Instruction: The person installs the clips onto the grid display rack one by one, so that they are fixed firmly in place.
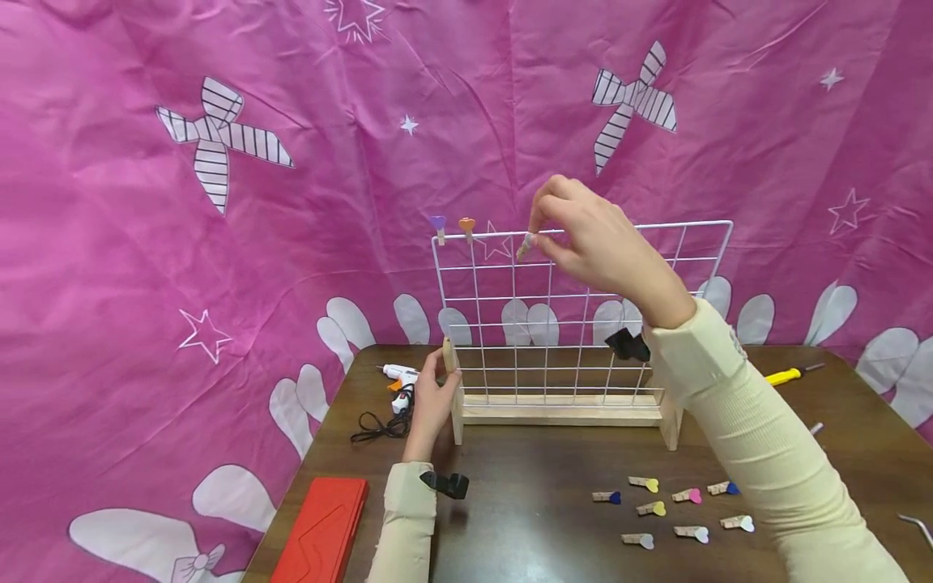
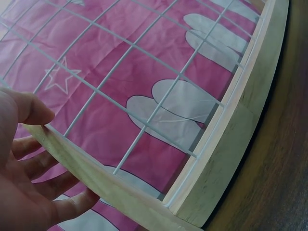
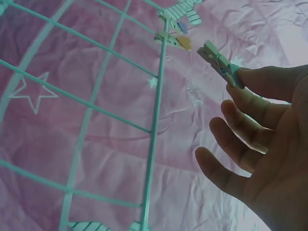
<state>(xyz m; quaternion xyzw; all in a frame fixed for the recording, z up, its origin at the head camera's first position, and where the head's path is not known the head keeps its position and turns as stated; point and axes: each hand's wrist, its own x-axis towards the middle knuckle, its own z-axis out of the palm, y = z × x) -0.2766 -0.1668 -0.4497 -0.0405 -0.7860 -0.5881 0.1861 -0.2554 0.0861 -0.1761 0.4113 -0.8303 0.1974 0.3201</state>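
Note:
A white wire grid stands upright in a wooden base on the table. My left hand holds the base's left wooden side post, thumb on one side and fingers on the other. My right hand pinches a small wooden clothespin between thumb and index finger, at its pale heart end. The clothespin is beside the grid's top wire, its jaws pointing away from the fingers. A purple heart clothespin and an orange heart clothespin sit clipped on the top wire at the left.
Several heart clothespins lie on the table at the front right. A white glue gun with a black cord is left of the stand. A red case lies front left, and a yellow-handled tool back right.

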